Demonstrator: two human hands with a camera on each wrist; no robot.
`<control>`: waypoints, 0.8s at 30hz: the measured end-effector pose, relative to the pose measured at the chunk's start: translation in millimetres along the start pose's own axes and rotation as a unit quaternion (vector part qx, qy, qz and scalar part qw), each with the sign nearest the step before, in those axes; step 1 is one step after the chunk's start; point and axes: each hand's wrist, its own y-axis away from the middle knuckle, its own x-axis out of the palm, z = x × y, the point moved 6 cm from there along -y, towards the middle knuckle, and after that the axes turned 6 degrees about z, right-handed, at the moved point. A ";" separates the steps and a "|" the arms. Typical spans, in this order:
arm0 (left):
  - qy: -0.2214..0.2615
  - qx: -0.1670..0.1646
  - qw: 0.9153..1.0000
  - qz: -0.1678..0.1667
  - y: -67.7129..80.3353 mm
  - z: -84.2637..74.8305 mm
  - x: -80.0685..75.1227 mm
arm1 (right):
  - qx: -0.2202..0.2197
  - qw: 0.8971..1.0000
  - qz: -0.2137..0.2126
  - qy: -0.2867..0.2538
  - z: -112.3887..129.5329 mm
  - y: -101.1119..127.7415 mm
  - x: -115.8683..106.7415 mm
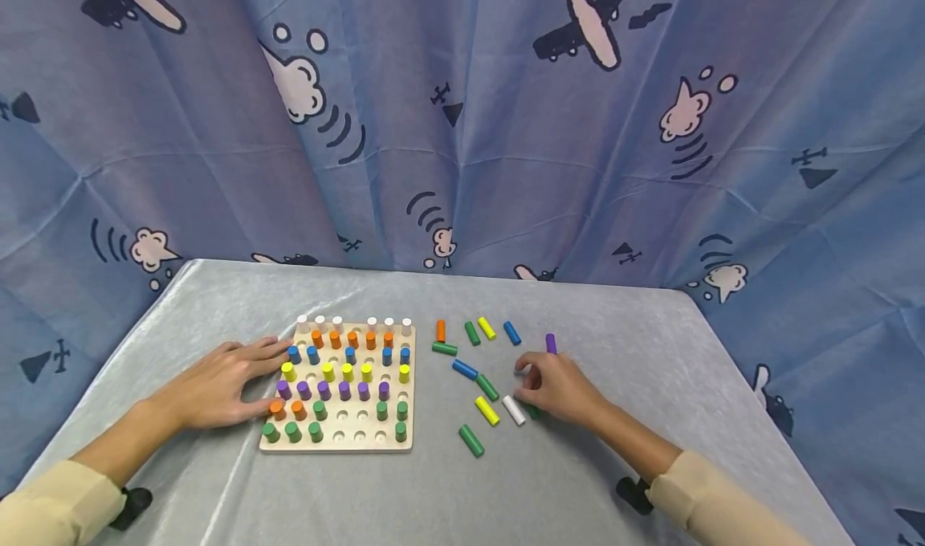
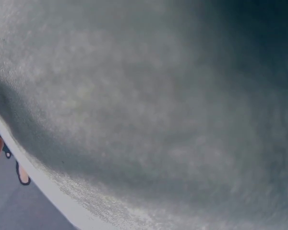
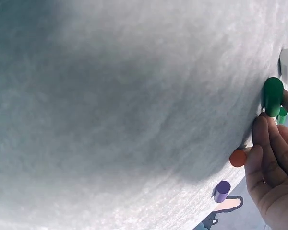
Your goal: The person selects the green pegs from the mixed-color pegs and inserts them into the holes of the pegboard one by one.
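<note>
backdrop: blue airplane-print curtain (image 1: 462,120) | table: grey cloth cover (image 1: 592,474)

Pale wooden pegboard (image 1: 336,442) bearing white, orange, blue, yellow, purple, green pegs; grey bench (image 1: 578,482); blue curtain (image 1: 462,128) patterned with aeroplanes, clouds.

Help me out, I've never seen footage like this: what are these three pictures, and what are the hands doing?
A person wears three cameras: one on the head, one on each wrist. The head view shows a grey table with a wooden peg board, partly filled with coloured pegs. The left hand rests flat against the board's edge. The right hand curls its fingers round a green peg among loose pegs. The wrist views look blurry because they sit close to the cloth.
</note>
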 end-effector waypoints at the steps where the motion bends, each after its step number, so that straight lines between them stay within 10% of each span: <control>1: 0.000 0.000 1.000 -0.001 0.0 0.0 0.0 | 0.003 1.000 0.001 -0.002 -0.1 -0.3 0.2; 24: -0.006 -0.001 1.000 -0.006 -0.2 1.1 0.7 | -0.118 0.987 0.044 -0.103 68.7 -16.7 0.1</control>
